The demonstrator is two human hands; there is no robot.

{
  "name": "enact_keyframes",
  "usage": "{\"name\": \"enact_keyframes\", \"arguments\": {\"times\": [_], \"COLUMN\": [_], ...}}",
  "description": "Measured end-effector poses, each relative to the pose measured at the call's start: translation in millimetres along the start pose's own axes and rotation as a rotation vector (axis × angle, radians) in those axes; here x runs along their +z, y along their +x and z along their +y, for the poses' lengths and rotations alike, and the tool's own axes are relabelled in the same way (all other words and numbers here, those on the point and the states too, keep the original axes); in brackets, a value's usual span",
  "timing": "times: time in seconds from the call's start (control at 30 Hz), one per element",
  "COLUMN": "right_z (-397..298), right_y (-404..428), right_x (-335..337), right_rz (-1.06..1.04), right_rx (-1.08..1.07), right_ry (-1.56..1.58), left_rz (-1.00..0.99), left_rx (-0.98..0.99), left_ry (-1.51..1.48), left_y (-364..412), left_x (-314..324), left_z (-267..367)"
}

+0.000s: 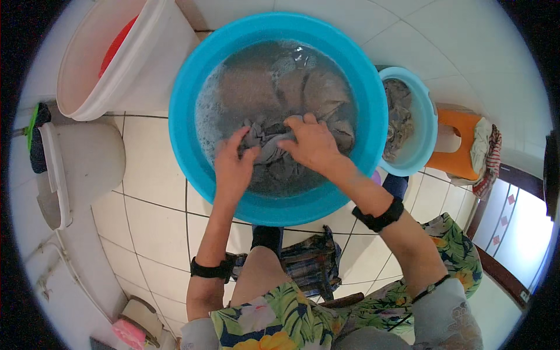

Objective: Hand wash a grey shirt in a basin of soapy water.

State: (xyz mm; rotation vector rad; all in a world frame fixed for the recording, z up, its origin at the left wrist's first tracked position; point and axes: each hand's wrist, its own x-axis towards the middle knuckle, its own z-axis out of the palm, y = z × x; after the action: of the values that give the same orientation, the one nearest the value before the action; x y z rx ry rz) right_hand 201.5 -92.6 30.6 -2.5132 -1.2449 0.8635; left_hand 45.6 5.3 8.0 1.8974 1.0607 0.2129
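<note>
A large blue plastic basin stands before me, holding murky, sudsy water and soaked brown-grey fabric. Near its middle, a bunched grey cloth rises at the water's surface. My left hand grips the left side of this bunch between thumb and fingers. From the right, my right hand has hold of the same cloth, its thumb pointing left towards the other hand. The cloth's lower folds are under water and hard to make out.
Right of the basin are a smaller light-blue basin with wet fabric in it and an orange plastic stool with cloths on it. A large white tub and a whitish bucket stand left. Dark plaid fabric lies below on the tiles.
</note>
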Motion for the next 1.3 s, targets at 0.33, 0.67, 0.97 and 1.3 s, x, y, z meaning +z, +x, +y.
{"name": "enact_keyframes", "arguments": {"times": [0.33,0.67,0.97,1.3], "right_z": [36.0,30.1,43.8,60.4], "right_y": [23.8,-20.6,-25.3,-23.4], "right_x": [33.0,13.2,23.3,51.7], "right_rz": [-0.426,-0.56,-0.491,-0.021], "right_rx": [0.005,0.202,0.076,-0.066], "right_ry": [-0.238,-0.156,-0.057,0.583], "left_rz": [-0.376,-0.345,-0.448,-0.392], "left_rx": [0.242,0.101,-0.215,-0.063], "left_ry": [0.547,0.592,-0.395,-1.135], "left_y": [-20.1,-17.5,-1.0,4.0], "left_x": [30.8,37.3,1.0,-71.7], "left_z": [-21.7,-2.0,2.0,108.8]}}
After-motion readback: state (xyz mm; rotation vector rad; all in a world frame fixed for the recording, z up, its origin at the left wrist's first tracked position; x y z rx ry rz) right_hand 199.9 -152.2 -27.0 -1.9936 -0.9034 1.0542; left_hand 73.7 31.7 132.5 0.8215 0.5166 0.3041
